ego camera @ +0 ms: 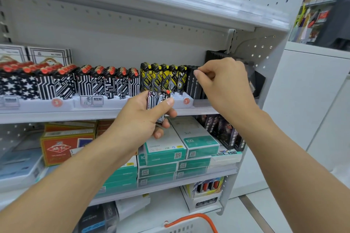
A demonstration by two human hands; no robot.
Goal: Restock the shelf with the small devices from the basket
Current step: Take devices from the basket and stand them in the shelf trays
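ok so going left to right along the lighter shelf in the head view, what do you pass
star-pattern lighters → black-and-white line-pattern lighters → yellow-and-black lighters → plain black lighters, where the right hand is reaching. The left hand holds a few lighters just in front of the shelf edge.

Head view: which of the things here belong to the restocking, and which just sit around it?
Job:
left hand gripping small devices
right hand at the black devices
shelf with the device rows
basket

Bystanders:
teal boxes
red box
dark packs
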